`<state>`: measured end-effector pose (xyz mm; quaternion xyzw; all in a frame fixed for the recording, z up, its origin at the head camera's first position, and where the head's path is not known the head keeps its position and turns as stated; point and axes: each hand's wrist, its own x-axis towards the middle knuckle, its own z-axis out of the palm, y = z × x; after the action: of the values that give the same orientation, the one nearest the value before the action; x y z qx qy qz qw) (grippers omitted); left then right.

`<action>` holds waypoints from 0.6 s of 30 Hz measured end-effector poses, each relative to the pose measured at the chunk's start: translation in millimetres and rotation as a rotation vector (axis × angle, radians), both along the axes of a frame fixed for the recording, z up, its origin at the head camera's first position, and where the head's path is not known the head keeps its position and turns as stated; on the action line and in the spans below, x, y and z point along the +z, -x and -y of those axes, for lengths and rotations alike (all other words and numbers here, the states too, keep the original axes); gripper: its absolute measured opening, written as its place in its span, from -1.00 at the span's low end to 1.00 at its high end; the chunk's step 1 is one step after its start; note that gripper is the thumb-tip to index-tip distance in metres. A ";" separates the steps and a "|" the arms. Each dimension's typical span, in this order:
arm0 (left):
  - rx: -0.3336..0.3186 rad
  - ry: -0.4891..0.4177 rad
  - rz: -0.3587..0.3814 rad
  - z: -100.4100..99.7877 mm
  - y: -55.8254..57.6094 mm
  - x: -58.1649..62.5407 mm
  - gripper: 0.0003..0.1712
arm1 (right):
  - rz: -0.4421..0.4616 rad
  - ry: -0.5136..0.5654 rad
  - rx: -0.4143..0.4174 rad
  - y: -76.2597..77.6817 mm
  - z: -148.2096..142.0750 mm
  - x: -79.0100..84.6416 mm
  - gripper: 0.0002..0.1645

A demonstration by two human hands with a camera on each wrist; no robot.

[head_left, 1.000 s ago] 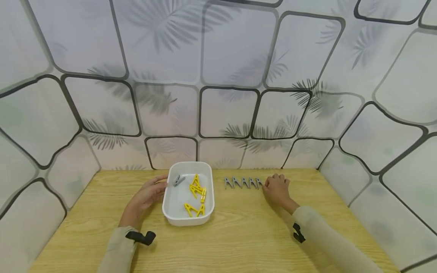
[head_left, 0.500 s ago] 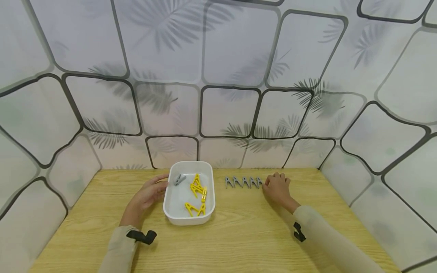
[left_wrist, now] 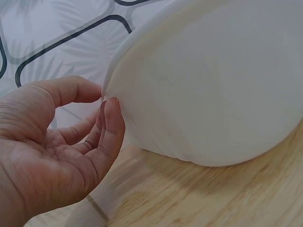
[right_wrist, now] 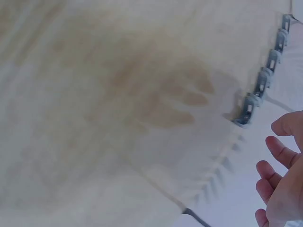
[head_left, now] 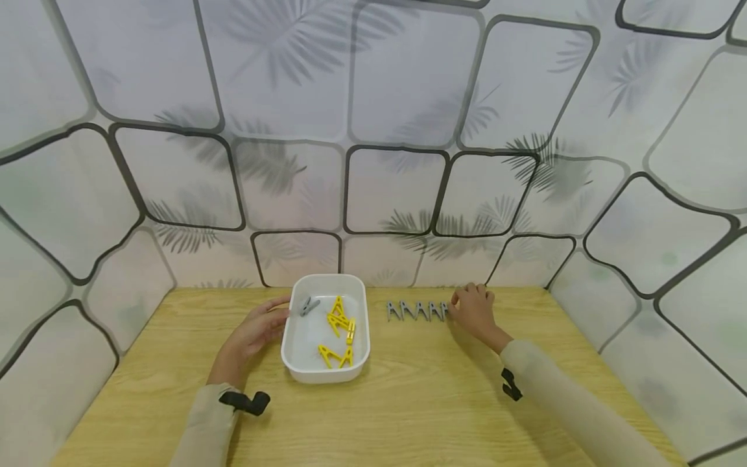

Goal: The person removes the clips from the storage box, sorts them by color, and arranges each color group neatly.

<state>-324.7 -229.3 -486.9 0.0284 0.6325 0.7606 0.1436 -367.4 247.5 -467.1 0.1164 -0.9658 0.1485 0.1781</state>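
A white plastic tray (head_left: 306,334) stands left of centre on the table. In it lie several yellow clothespins (head_left: 338,318) and one grey clothespin (head_left: 309,307). My left hand (head_left: 251,334) is at the tray's left side; in the left wrist view its thumb and a fingertip pinch the rim of the tray (left_wrist: 203,94). Right of the tray, several grey clothespins (head_left: 417,311) stand in a row. My right hand (head_left: 474,312) is at the row's right end, its fingertips right by the last grey clothespin (right_wrist: 246,111). In the right wrist view its fingers are spread loosely, with nothing between them.
The wooden table (head_left: 408,415) runs back to a wall covering (head_left: 391,194) with a stone-and-leaf pattern, which also rises on both sides. A black strap sits on each beige sleeve, one at the left wrist (head_left: 248,402) and one at the right wrist (head_left: 511,384).
My right hand has lifted slightly and shifted a little away from me at the end of the grey row. My left hand and the tray have stayed together; the view has shifted slightly.
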 end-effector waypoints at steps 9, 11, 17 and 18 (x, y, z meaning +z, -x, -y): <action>0.006 0.020 -0.016 -1.2 0.6 0.9 -0.28 | -0.077 -0.061 0.076 10.3 25.4 27.7 -0.84; 0.010 0.026 -0.013 -1.1 1.0 0.6 -0.28 | -0.075 -0.083 0.100 12.5 34.1 32.3 -0.84; 0.021 0.020 -0.008 -0.5 -0.4 -0.2 -0.29 | -0.061 -0.095 0.194 12.3 64.6 39.8 -0.85; 0.021 0.020 -0.008 -0.2 -0.9 -0.5 -0.30 | -0.067 -0.094 0.209 12.1 69.6 40.3 -0.84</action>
<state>-323.8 -229.1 -487.4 0.0231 0.6410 0.7555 0.1333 -379.5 178.0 -426.7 0.2298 -0.9477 0.1166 0.1883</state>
